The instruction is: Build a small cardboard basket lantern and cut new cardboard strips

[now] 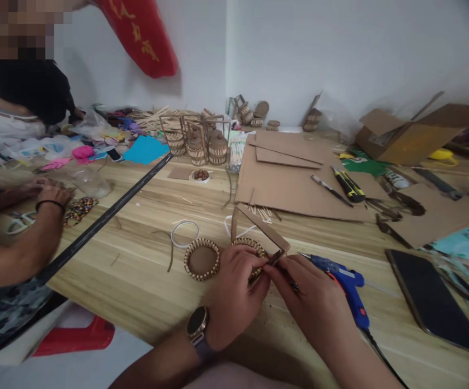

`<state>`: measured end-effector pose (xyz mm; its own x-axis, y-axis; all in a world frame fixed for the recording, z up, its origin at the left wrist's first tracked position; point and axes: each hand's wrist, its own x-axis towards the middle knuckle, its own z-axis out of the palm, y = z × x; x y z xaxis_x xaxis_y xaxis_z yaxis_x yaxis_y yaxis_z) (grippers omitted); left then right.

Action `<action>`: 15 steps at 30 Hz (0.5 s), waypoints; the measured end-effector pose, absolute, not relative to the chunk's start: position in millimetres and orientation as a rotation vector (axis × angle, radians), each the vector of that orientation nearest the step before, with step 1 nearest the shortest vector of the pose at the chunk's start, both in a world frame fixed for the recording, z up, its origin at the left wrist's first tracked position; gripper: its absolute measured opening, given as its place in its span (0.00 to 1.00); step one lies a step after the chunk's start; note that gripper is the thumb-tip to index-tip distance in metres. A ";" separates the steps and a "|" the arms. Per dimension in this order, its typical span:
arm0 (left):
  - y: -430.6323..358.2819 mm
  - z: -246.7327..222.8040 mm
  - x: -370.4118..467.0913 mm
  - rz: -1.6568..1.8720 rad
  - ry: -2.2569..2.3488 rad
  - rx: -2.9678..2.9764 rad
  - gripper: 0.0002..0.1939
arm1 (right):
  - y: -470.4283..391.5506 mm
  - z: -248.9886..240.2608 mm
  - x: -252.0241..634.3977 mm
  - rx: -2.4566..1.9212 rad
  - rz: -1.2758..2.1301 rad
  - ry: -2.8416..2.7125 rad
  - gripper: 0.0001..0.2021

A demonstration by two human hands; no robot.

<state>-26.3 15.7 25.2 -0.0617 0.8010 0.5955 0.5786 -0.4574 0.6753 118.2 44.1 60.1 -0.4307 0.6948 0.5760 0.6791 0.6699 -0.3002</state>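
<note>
My left hand, with a watch on its wrist, is closed on a small round basket with a pale-and-brown rim. A brown cardboard strip rises from that basket and bends over it in an angular handle shape. My right hand pinches the strip's lower end near the basket's right side, its fingertips meeting those of my left hand. Something dark and thin shows under the right fingers, too hidden to name. Just left of my left hand lies a second round basket with a brown base.
A blue glue gun and a black phone lie at the right. Behind are cardboard sheets, a yellow cutter and finished baskets. A white ring sits left of centre. Another person's hands work at the left.
</note>
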 end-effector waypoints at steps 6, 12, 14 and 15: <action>16.1 27.9 -34.3 1.443 1.463 2.047 0.08 | 45.6 61.4 118.5 -1.031 0.043 -2.172 0.17; 18.2 17.4 -51.4 0.839 1.611 2.381 0.13 | 50.7 62.0 122.2 -1.031 0.095 -2.185 0.15; 18.4 13.6 -51.2 0.617 1.633 2.478 0.05 | 52.9 61.9 123.9 -1.043 0.094 -2.195 0.15; 18.3 12.5 -50.0 0.559 1.643 2.506 0.03 | 54.0 61.6 125.1 -1.052 0.099 -2.202 0.15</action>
